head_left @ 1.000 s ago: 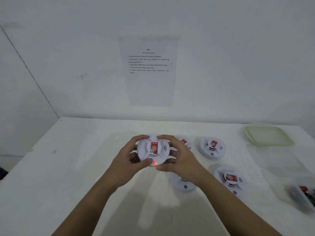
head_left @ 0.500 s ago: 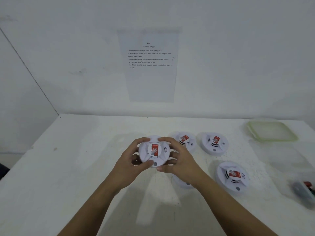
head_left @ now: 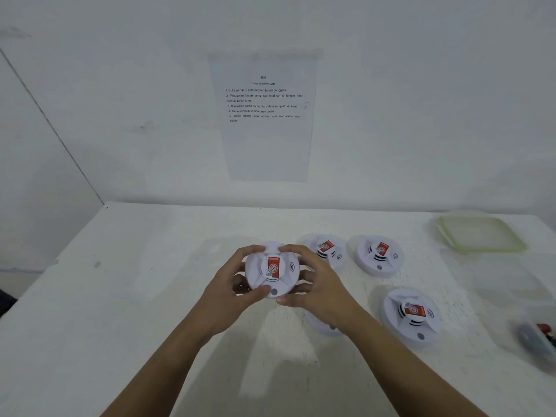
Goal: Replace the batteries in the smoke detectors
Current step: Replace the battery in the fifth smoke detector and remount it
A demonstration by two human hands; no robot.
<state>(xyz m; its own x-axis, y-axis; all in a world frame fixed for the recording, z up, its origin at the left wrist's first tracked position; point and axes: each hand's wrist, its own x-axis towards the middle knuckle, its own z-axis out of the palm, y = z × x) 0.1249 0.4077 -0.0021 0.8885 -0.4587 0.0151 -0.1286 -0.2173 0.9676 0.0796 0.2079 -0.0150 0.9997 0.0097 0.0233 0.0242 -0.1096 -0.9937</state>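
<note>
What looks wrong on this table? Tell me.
Nothing stands out. The left hand and right hand hold one smoke detector; the other detectors lie flat on the table, no damage visible.

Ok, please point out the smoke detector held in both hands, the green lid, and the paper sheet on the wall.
held smoke detector (head_left: pixel 273 267): head view, on its red label.
green lid (head_left: pixel 481 233): head view, middle of its flat top.
paper sheet (head_left: pixel 264 115): head view, among the printed lines.

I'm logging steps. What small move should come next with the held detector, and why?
Probably lower the held detector onto the table: its button, red a second ago, is dark, suggesting the test is over, while left hand and right hand grip its rim.
</note>
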